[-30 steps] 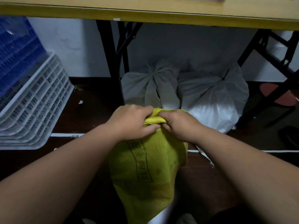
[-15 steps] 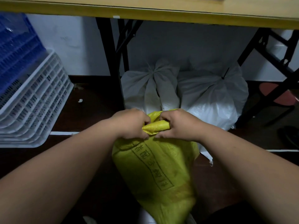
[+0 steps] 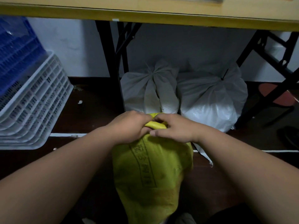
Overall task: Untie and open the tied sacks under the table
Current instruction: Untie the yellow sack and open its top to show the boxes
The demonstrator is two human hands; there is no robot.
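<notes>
A yellow woven sack [image 3: 152, 175] with dark printed characters stands on the floor right in front of me. Its neck is bunched into a knot at the top. My left hand [image 3: 129, 126] grips the left side of that knot. My right hand [image 3: 173, 128] pinches the knot from the right, thumb under it and fingers over it. Behind the yellow sack, under the table, stand two white sacks: the left white sack [image 3: 150, 89] tied with its own fabric, the right white sack [image 3: 212, 97] closed with a dark tie at its top.
The wooden table edge [image 3: 145, 18] runs across the top, with black folding legs [image 3: 113, 65] left of the white sacks and more at the right. Stacked white crates [image 3: 34, 104] and a blue crate [image 3: 14, 50] lean at the left. White tape lines cross the dark floor.
The yellow sack has shifted and turned a little, its printed side now further right. My right hand's fingers have loosened and spread over the knot; my left hand keeps its grip.
</notes>
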